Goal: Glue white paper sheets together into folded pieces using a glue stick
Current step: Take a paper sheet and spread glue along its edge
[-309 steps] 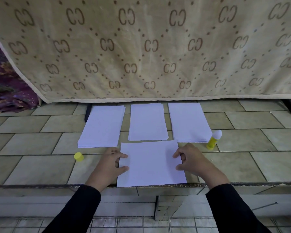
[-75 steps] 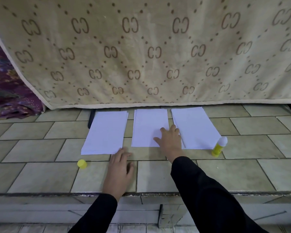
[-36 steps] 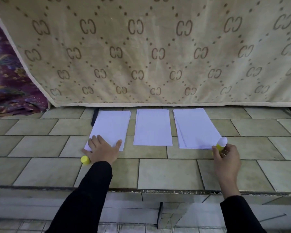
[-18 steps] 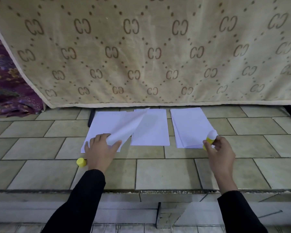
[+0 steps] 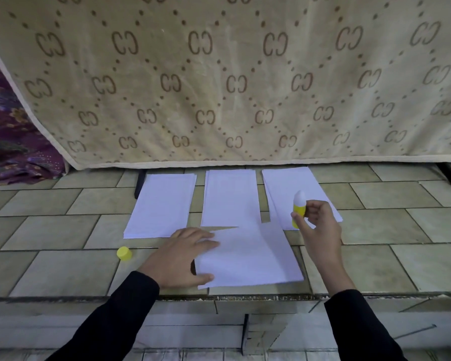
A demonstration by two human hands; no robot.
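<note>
Readying a single sheet (image 5: pixel 248 259) for glue looks to be the step in hand. The sheet lies a little askew near the front edge of the tiled tabletop (image 5: pixel 63 269), and its far edge reaches the near ends of the middle stack (image 5: pixel 229 199) and the right stack (image 5: pixel 279 183). A left stack (image 5: pixel 162 204) lies beside them.

The left hand (image 5: pixel 182 256) rests flat on the sheet's left edge, with straight fingers and the thumb at the near-left corner, pinning it. The right hand (image 5: pixel 318 225) is curled round the glue stick (image 5: pixel 299 207), held upright above the near end of the right stack with its white tip bare. Its yellow cap (image 5: pixel 124 253) sits apart, toward the front left.

The next move likely calls for lowering the tip onto the sheet. Stroking away from the pinning hand should keep the thin paper from dragging or wrinkling.
</note>
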